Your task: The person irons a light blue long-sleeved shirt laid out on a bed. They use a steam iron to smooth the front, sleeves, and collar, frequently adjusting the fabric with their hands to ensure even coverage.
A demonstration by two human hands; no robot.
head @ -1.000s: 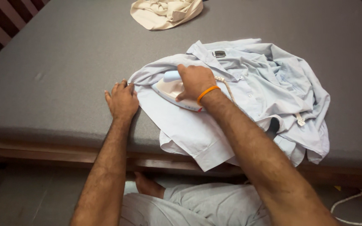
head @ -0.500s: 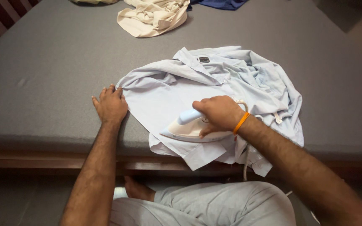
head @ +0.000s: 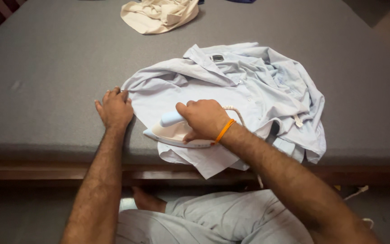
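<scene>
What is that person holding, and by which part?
The right hand grips a white clothes iron by its pale blue handle; the left hand only presses flat.

Illumination is soft and moderate, brightest across the grey mattress [head: 46,58] ahead of me. My right hand [head: 204,118] casts only a faint shadow. The floor below the edge is dim. Focus is sharp centrally; no glare; slight wide-angle stretch at corners.
</scene>
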